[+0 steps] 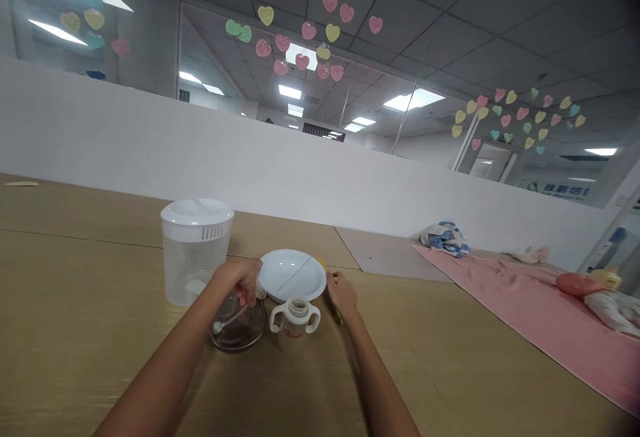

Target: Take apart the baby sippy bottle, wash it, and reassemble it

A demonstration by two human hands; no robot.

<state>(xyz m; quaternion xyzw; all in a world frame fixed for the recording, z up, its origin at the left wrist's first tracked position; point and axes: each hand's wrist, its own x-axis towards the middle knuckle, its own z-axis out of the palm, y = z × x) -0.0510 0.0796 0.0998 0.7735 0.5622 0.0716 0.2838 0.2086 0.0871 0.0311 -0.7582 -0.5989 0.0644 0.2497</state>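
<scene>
Taking the two-handled bottle [294,332] as the middle of the dial, it stands upright on the bench [430,364], its mouth uncovered, its white handles spread toward nine and three, with red print on its clear body. The left hand [244,284] is at ten o'clock, drawn narrow, its curled fingers around one end of a slender white straw [233,318]. The straw slants out toward eight o'clock from the hand, ending in a rounded white tip over a dark see-through dish [243,338] that lies at nine, just beside the bottle. The right hand [343,294] is at two o'clock, its fingers bent and close together at a yellow-and-green item [339,319], which shows on both sides of the hand; whether the grasp is firm I cannot tell.

At twelve, directly behind the bottle, is a white bowl [283,267], between the two hands. A thin line crosses it; I cannot tell if that is an object or a reflection. At ten o'clock, beyond the left hand, stands a tall translucent container [180,270] with a white lid [197,212] on top.

Well apart, at two o'clock, a blue-and-white cloth [446,238] lies bunched near the white wall [300,170], and toward three a pink cloth [530,317] spreads over the bench.
</scene>
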